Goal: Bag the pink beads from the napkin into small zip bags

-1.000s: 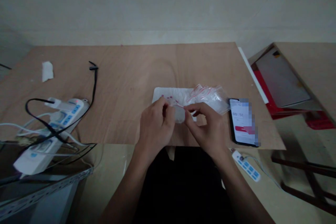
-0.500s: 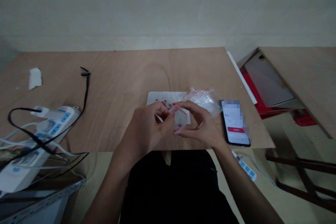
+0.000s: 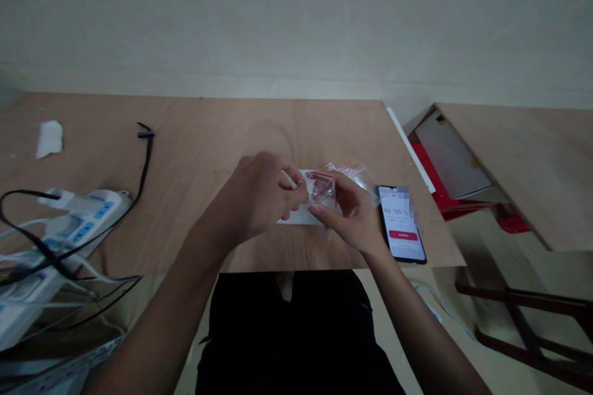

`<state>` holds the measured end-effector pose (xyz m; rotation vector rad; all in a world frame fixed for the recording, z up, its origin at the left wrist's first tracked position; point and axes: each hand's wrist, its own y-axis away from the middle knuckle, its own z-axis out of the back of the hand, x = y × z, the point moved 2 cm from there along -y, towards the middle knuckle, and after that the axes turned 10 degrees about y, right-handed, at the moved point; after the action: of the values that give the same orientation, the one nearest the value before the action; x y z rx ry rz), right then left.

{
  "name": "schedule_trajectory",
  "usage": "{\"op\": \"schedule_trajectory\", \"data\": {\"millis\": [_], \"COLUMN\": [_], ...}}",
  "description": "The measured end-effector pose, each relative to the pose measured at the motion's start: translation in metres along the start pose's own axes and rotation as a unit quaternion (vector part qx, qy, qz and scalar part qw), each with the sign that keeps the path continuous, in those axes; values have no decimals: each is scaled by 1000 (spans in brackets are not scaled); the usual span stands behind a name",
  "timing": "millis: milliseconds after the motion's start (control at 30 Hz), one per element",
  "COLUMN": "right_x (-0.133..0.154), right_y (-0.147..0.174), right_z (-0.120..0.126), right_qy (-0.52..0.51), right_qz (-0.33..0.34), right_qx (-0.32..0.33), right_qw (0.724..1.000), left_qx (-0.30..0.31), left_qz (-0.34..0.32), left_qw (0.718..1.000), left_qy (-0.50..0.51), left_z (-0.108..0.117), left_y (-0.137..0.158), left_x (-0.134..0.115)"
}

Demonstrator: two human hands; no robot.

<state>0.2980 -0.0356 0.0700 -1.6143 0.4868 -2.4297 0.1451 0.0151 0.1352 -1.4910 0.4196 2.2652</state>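
Note:
My right hand (image 3: 354, 213) holds a small clear zip bag (image 3: 325, 188) with a red strip along its mouth, thumb in front and fingers behind; the mouth looks parted. Just left of it, my left hand (image 3: 262, 197) has thumb and fingertips pinched together at the bag's opening. Whatever is between those fingertips is too small or too blurred to name. Beneath both hands lies a white sheet (image 3: 296, 220), mostly covered by the left hand. More clear zip bags (image 3: 359, 176) with red strips lie in a pile behind my right hand.
A phone (image 3: 402, 225) with a lit screen lies right of my right hand. On the left are a power strip (image 3: 99, 219) with plugs and cables, a black cable (image 3: 147, 160) and a white paper scrap (image 3: 49, 139). A second table (image 3: 523, 154) stands to the right.
My left hand has lifted and turned over the sheet, covering the small red pieces seen there before. The bag's mouth now looks wider. The whole view has shifted slightly.

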Motion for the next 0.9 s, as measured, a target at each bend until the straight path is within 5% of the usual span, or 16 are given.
{"op": "schedule_trajectory", "data": {"millis": [167,267,367,467,600,733,900], "right_x": [4,1,-3,-3,4,16,39], "right_y": [-12,-18,-30,-48,-70,-82,-86], "right_z": [4,10,17,22,16,1,-21], "right_qy": [16,22,71,180,373,516,602], "right_qz": [12,15,29,81,193,238,275], "right_qx": [-2,17,72,175,336,414,477], "right_qw": [1000,1000,994,965,843,711,578], "left_qx": [70,43,-101,-116,-57,-98,-131], "left_qz": [-12,-32,30,164,256,258,237], "left_qw": [995,996,986,895,763,666,610], "left_qy": [-73,-74,127,397,591,693,745], "left_z": [12,14,7,-18,-53,-72,-79], "left_y": [-17,-28,-35,-34,-28,-28,-31], "left_x": [-16,-6,22,53,70,70,72]}}
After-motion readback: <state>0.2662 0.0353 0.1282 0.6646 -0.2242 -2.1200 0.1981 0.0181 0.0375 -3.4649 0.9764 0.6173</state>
